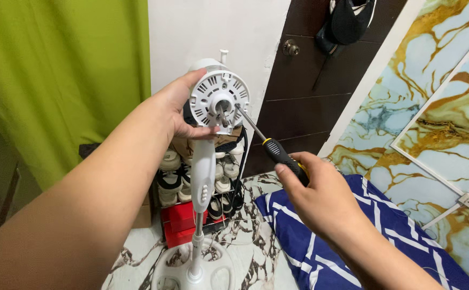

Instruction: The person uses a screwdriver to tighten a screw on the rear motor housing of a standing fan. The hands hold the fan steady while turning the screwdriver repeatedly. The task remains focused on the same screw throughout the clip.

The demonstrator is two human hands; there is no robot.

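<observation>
Left forearm fills the lower left, running up and away to the left hand [178, 110], which wraps the rim of the fan motor housing [218, 96] from its left side, thumb under the front face, steadying it

Right hand [312, 190] sits lower and to the right, clenched round the black-and-yellow handle of a screwdriver [272, 147]

Screwdriver's long axis slants up and left; tip touches the housing's front face just right of the centre shaft [222, 115]

Housing stands at the top of a white stand [202, 177], upright, its round base [191, 268] on the marbled floor; front face tilts toward the camera

Left hand is the nearer one to the housing, in contact; right hand stays a shaft-length off

Behind: shoe rack [218, 182], green curtain [62, 80], dark door [309, 86]. Blue patterned mattress [352, 236] under the right wrist
</observation>
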